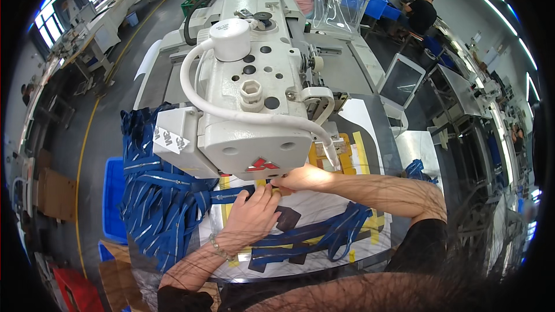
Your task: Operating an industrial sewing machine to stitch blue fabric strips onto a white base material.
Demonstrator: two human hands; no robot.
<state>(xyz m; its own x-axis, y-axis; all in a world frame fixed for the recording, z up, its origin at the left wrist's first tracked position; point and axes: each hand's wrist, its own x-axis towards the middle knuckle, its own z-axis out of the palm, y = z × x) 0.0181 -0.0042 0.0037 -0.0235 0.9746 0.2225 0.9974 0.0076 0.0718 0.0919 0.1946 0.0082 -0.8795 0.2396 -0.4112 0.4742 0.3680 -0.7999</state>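
Where a heap of blue zipper strips (165,199) lies leftmost, I see one strip (224,196) run to the left hand (252,214), whose curled fingers hold it. Beneath the sewing machine (254,147), the right hand (300,178) has its fingertips partly hidden; I can't tell their grip. Loose strips (347,225) extend farther right.

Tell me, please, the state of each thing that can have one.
Left hand: fingers bent, at the blue strip
Right hand: fingertips partly hidden by the sewing machine
Blue strip: extended between strip pile and left hand
Strip pile: heaped, overlapping
Front strips: loosely laid, overlapping
Sewing machine: running or stopped, unclear
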